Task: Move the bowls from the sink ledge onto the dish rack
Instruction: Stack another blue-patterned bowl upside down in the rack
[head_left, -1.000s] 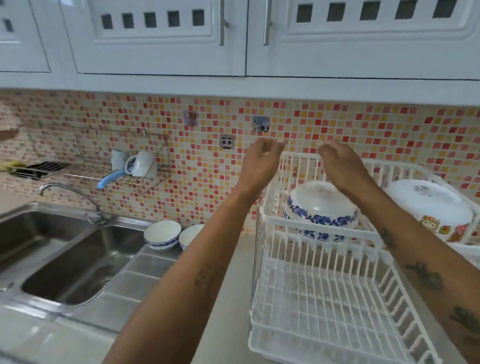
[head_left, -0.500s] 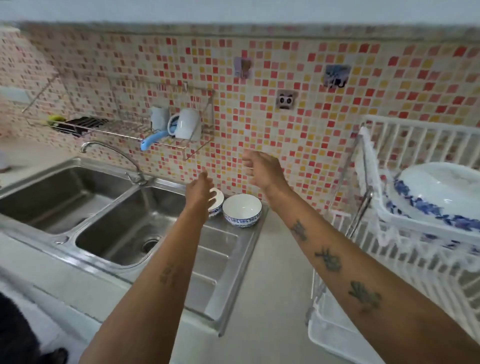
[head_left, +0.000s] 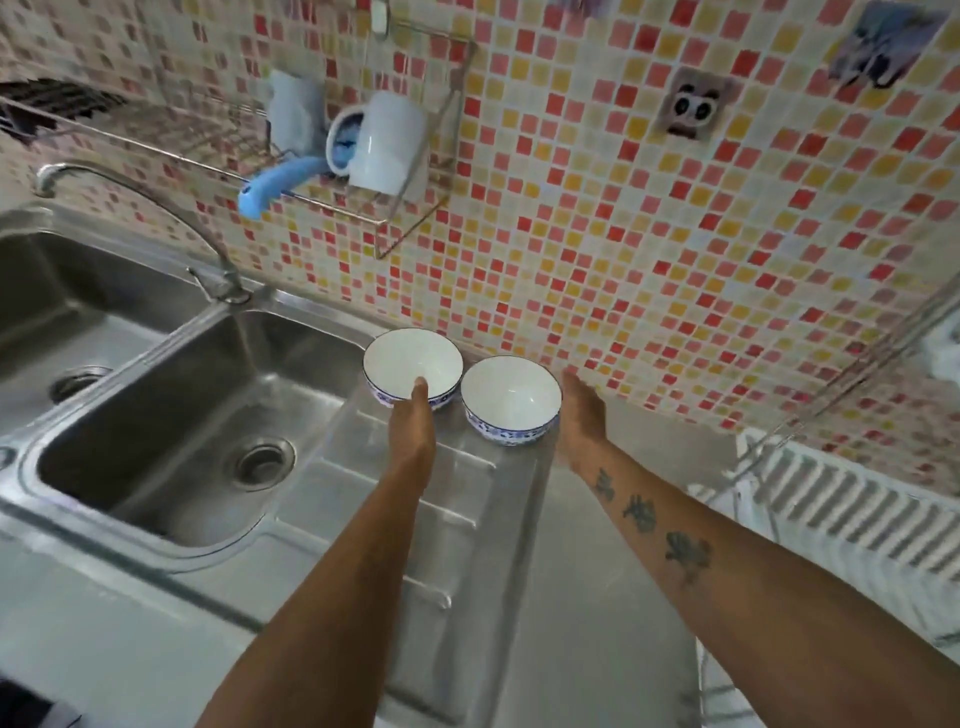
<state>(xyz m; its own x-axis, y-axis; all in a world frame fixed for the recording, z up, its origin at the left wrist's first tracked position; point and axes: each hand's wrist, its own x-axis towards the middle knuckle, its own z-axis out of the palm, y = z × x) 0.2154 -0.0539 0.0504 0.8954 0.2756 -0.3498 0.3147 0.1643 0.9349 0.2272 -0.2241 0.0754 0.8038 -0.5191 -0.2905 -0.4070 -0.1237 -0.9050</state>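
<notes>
Head view is showing two white bowls with blue patterned sides, touching, at the back edge of the sink ledge (head_left: 415, 499) against the tiled wall. I am reaching my left hand (head_left: 413, 426) to the left bowl (head_left: 413, 366), fingers pressed together, tips at its near rim. My right hand (head_left: 581, 415) is lying just beside the right bowl (head_left: 511, 402), fingers straight, gripping nothing. I am judging them as light, stiff, breakable and slippery, best taken at the rim. No readable writing is showing. Part of the dish rack (head_left: 857, 509) is peeking in at right.

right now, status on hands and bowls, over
Left hand at left bowl, grip unclear. Right hand beside right bowl, not gripping. Both bowls upright on sink ledge. Nothing in the way.
</notes>
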